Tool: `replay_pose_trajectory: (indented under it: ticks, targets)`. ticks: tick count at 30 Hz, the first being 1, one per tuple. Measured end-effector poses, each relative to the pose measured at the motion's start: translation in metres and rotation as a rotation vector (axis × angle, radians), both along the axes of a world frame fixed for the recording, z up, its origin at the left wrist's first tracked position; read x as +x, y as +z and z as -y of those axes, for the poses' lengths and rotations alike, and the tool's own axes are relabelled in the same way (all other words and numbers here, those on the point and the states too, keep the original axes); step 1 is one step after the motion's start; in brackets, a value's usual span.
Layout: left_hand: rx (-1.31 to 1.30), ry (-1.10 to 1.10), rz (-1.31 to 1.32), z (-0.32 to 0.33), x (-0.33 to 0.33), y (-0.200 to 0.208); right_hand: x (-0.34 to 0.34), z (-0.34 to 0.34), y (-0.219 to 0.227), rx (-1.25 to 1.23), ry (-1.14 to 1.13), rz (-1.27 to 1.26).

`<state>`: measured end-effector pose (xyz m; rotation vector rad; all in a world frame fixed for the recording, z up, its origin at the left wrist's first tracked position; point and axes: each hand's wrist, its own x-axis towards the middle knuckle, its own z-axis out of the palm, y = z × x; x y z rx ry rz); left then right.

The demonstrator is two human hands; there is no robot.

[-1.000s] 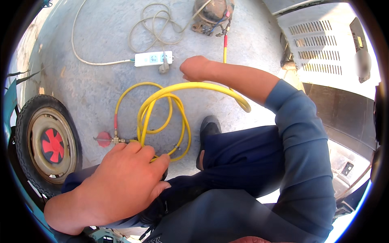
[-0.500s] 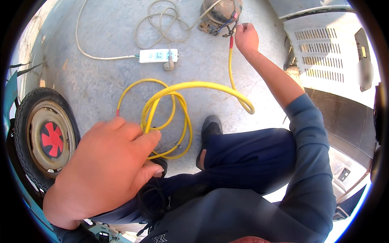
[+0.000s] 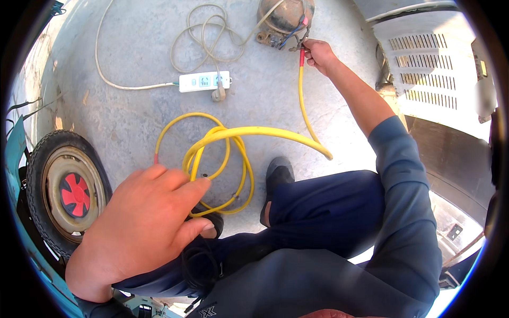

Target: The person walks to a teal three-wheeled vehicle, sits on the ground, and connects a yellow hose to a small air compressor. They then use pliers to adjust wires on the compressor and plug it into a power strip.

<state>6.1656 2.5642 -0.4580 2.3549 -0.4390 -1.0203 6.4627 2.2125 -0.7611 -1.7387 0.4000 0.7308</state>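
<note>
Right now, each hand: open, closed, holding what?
Left hand: can't tell; its back hides the palm by the yellow hose.
Right hand: fingers curled at the hose's far red end; a firm grip can't be confirmed.

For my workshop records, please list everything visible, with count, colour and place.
Floor: 1, grey, centre
Hose: 1, yellow, centre
Metal vessel: 1, brown, top
Power strip: 1, white, upper left
Plug: 1, grey, on power strip
Cables: 2, pale, upper left
Wheel: 1, black and red, left
Slotted panel: 1, white, right
Shoes: 2, black, centre
Trousers: 1, navy, lower centre
Shirt: 1, dark blue, bottom
Left hand: 1, bare, lower left
Right hand: 1, bare, at hose end
</note>
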Motion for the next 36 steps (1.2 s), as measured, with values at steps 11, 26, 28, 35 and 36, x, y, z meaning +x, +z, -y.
replay_pose_trajectory:
  ticks: [11, 26, 28, 35, 36]
  targets:
    - [-0.038, -0.012, 0.006, -0.002, 0.004, -0.006, -0.004, -0.011, 0.004, -0.149, -0.098, 0.08]
    - [-0.037, -0.108, 0.009, -0.017, -0.017, -0.004, -0.007, -0.01, -0.003, -0.144, -0.027, 0.107]
    - [-0.044, -0.123, 0.013, -0.017, -0.02, -0.003, -0.007, -0.008, -0.003, -0.138, -0.022, 0.099]
    - [-0.044, -0.172, 0.004, -0.019, -0.023, -0.009, -0.009, -0.007, 0.011, -0.276, 0.086, 0.09]
    - [-0.039, -0.165, -0.004, -0.019, -0.024, -0.008, -0.011, -0.01, 0.012, -0.309, 0.104, 0.095]
